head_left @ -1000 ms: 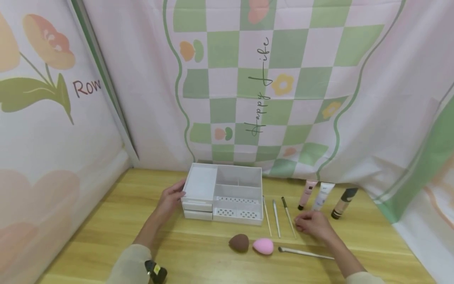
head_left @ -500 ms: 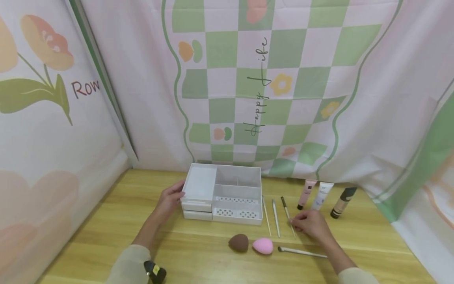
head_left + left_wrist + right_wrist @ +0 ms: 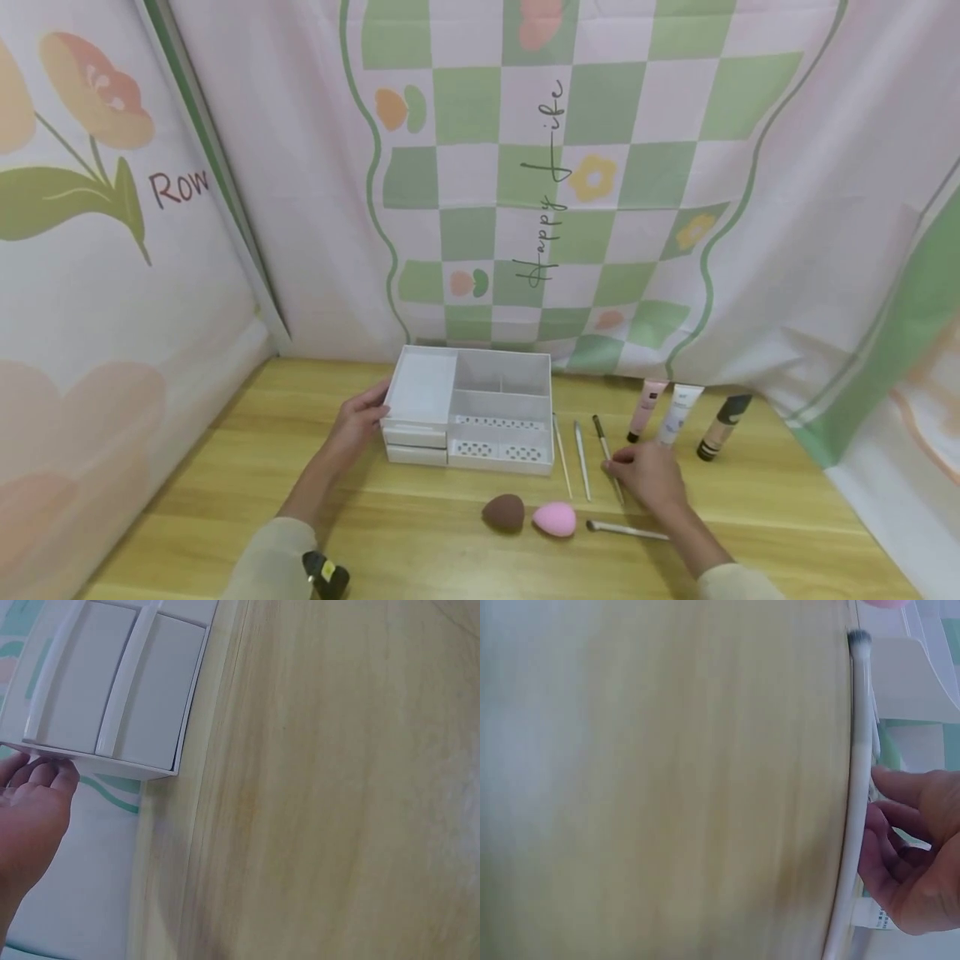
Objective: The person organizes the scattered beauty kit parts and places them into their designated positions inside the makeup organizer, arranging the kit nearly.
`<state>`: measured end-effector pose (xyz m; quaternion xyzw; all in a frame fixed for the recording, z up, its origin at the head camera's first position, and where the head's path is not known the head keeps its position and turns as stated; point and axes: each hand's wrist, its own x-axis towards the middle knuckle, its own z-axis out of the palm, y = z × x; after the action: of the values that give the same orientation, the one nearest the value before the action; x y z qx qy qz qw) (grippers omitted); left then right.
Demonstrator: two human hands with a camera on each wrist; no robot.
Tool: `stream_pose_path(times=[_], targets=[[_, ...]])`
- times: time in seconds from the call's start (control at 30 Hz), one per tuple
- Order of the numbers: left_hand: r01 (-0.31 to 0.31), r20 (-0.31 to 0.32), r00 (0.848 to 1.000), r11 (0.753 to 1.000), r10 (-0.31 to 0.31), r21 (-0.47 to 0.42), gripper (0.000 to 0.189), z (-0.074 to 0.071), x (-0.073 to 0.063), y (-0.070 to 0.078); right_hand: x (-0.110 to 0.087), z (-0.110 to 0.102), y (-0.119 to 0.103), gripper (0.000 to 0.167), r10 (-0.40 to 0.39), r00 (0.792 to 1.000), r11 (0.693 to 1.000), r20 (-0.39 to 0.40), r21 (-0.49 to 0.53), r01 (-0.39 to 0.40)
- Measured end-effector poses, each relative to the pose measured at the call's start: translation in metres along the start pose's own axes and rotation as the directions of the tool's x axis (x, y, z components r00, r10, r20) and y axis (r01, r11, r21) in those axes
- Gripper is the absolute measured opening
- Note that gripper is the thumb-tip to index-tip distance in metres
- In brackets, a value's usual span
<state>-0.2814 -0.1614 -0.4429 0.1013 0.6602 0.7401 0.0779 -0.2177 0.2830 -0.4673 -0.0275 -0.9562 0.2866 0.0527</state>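
Observation:
A white makeup organizer (image 3: 422,382) with two small drawers (image 3: 152,690) and open compartments stands at the back of the table. My left hand (image 3: 356,427) rests against its left side, fingers touching the wall near the front corner. Three slim tools lie to its right; the rightmost is a dark-tipped makeup brush (image 3: 602,437). Thumb and fingertips of my right hand (image 3: 651,481) pinch that brush around its lower handle, which still lies on the table. Nearer to me is another makeup brush (image 3: 626,529), pale-handled, partly behind my right wrist; it crosses the right wrist view (image 3: 861,735).
A brown makeup sponge (image 3: 504,513) and a pink one (image 3: 555,519) lie in front of the organizer. Behind my right hand stand a pink tube (image 3: 646,410), a white tube (image 3: 679,412) and a black-and-beige tube (image 3: 723,428). A patterned curtain (image 3: 480,233) closes off the back.
My right hand has moved left from beside the dark-tipped brush until its fingertips close on the handle. My left hand has stayed at the organizer.

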Motion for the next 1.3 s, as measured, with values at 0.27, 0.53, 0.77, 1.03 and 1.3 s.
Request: stream_pose_path(times=[0.27, 0.53, 0.77, 1.03, 1.3], targets=[[0.013, -0.013, 1.0, 1.0, -0.013, 0.008, 0.056, 0.0, 0.0003, -0.0011, -0.0037, 0.0052, -0.0015, 0.015, 0.043, 0.998, 0.999, -0.034, 0.025, -0.042], [0.016, -0.019, 1.0, 1.0, -0.015, 0.026, 0.056, 0.0006, -0.0005, 0.0022, -0.002, 0.0079, 0.0011, 0.014, 0.021, 0.998, 1.0, -0.052, 0.007, -0.021], [0.019, -0.009, 1.0, 0.999, -0.018, 0.026, 0.056, -0.0001, 0.001, 0.0009, -0.0038, 0.0085, -0.0008, 0.015, 0.045, 0.998, 0.999, -0.052, 0.024, -0.043], [0.012, 0.001, 1.0, 1.0, -0.012, 0.028, 0.056, -0.0023, 0.0005, -0.0016, -0.0026, 0.0093, 0.0019, 0.016, 0.054, 0.998, 0.998, -0.045, 0.032, -0.052], [0.003, 0.002, 1.0, 1.0, -0.003, 0.019, 0.056, -0.0017, 0.0006, -0.0012, -0.0021, 0.0076, 0.0019, 0.019, 0.062, 0.997, 0.996, -0.036, 0.062, -0.06]])
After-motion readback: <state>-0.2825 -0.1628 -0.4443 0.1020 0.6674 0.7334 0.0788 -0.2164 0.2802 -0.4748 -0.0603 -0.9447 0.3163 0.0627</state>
